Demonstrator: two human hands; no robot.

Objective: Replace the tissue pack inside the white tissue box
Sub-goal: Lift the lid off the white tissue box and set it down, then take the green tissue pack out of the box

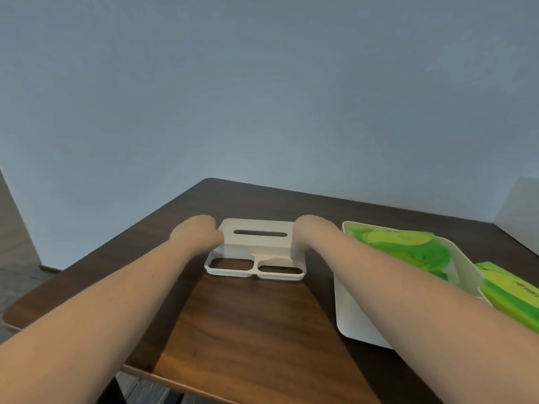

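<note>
A white tissue-box cover point(258, 243) with a slot on top and two open compartments at its front sits on the dark wooden table point(262, 322). My left hand point(198, 233) grips its left end and my right hand point(306, 228) grips its right end; the fingers are hidden behind the cover. To the right lies the white box base point(355, 316), open side up, with a green tissue pack point(408, 246) inside it. A second green tissue pack point(510, 293) lies on the table just right of the base.
The table's far edge meets a pale wall, with a rounded corner at the back left point(208, 179). The near edge point(175, 380) runs diagonally at the lower left, with dark floor below it.
</note>
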